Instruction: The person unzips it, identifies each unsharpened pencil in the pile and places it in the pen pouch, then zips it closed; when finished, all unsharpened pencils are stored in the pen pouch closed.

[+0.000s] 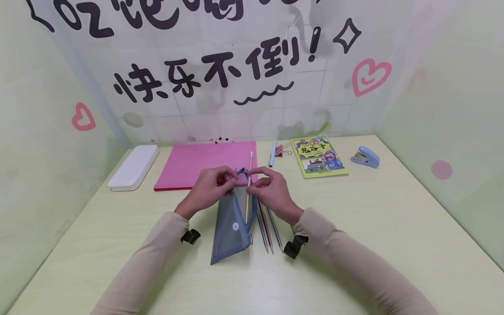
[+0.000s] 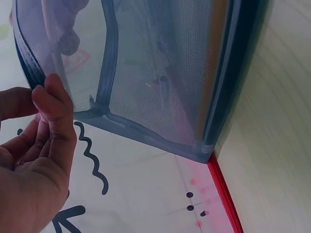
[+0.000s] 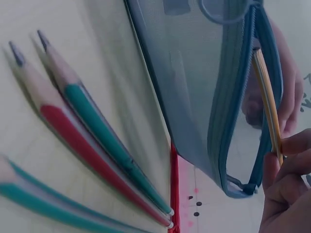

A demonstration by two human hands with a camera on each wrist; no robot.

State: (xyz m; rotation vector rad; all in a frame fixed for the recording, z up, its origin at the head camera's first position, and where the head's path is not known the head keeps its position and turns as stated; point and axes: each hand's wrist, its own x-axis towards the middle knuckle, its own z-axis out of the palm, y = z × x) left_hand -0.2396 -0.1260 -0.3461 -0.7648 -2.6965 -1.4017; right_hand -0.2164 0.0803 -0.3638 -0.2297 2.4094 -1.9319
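A blue mesh pencil case [image 1: 227,223] is pinched at its edge by a person's left hand [image 1: 212,186], in front of a pink folder [image 1: 193,162] on a pale table [image 1: 118,245], as a yellow pencil [image 3: 267,92] is gripped between thumb and fingers of the right hand [image 1: 273,190] at the case's unzipped mouth; a red pencil [image 3: 77,144] and two teal pencils [image 3: 99,125] are laid just beside it

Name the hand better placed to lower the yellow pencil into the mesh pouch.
The right hand, most likely: it pinches the yellow pencil at the opening of the mesh pouch. The left hand pinches the pouch's edge, so it seems better suited to steadying it.
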